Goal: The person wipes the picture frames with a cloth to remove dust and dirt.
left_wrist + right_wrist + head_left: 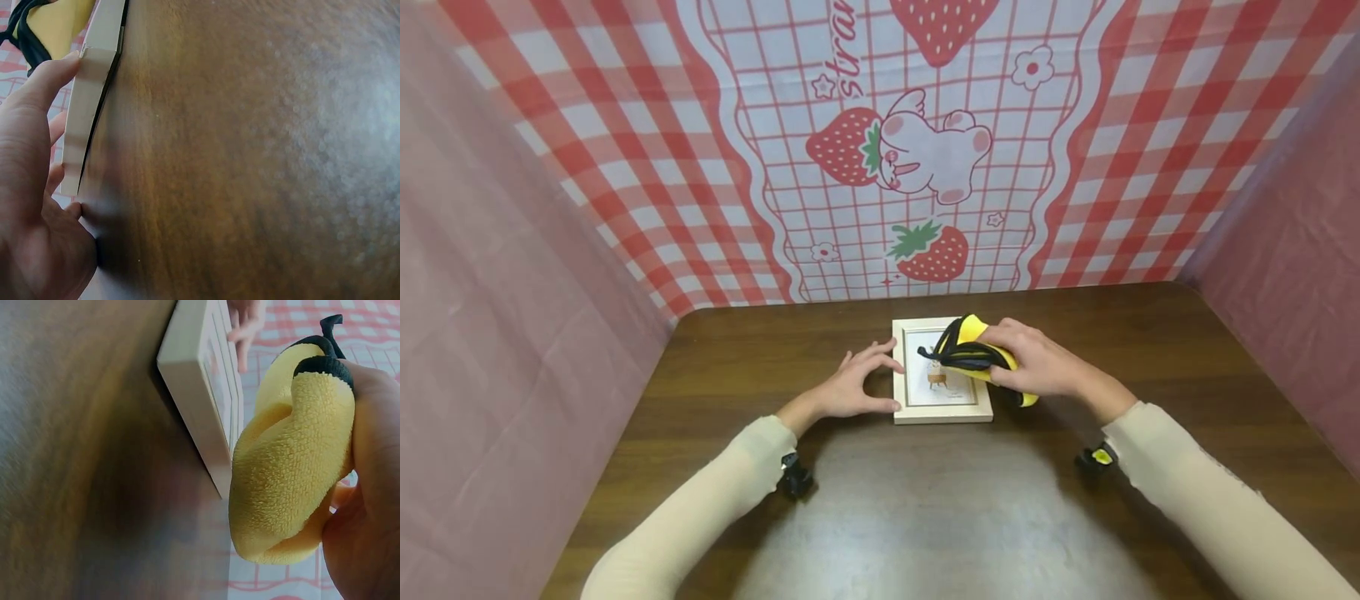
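Observation:
A cream picture frame (943,413) with a small drawing under its front lies flat on the brown table. My left hand (857,383) rests at its left side with thumb and fingers spread, the thumb tip at the near left corner. The left wrist view shows the thumb (47,81) against the frame's side. My right hand (1037,358) grips a bunched yellow cloth (973,327) with black edging, held over the right part of the frame. In the right wrist view the folded terry cloth (287,469) hides part of the fingers.
The wooden table (760,350) runs back to a red-and-white checked cloth backdrop (685,150) with strawberry prints. Pink fabric walls (490,333) stand at both sides. A small black device (796,479) is strapped to each wrist.

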{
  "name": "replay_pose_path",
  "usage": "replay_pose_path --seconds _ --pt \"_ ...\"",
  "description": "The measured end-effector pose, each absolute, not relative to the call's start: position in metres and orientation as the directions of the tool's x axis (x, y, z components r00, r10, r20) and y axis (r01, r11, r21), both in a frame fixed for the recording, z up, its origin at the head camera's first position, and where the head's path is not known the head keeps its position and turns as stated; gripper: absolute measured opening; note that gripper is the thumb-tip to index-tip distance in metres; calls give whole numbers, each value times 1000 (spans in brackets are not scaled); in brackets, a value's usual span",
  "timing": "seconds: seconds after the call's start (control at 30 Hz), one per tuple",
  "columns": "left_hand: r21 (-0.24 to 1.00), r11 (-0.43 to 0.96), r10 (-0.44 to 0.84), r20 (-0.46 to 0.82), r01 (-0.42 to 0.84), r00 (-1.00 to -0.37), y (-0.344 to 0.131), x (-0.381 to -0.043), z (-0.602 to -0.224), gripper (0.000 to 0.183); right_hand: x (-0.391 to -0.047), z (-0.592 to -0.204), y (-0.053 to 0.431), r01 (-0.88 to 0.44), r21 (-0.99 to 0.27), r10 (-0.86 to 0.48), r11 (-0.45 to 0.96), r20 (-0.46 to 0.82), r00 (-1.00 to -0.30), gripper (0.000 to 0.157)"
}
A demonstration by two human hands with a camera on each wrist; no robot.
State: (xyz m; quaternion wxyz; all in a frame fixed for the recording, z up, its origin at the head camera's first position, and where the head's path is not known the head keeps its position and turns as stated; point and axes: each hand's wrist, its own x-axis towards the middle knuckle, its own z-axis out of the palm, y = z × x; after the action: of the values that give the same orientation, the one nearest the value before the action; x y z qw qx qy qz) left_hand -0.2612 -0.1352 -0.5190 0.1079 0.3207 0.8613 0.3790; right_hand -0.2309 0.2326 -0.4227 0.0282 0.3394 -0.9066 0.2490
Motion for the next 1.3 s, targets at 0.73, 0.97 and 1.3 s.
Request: replay_pose_path --seconds 0.73,0.97,1.3 --pt "718 523 629 39 460 -776 -133 -254 -507 59 -261 -436 234 -357 -669 -260 652 244 -934 43" --pt "731 501 642 46 463 -766 -132 -246 -493 60 -264 -444 222 -259 -744 -118 617 238 -964 40" --pt "723 508 637 50 468 -769 -135 -253 -504 60 -269 -443 214 -129 -873 -3 469 145 -989 45"
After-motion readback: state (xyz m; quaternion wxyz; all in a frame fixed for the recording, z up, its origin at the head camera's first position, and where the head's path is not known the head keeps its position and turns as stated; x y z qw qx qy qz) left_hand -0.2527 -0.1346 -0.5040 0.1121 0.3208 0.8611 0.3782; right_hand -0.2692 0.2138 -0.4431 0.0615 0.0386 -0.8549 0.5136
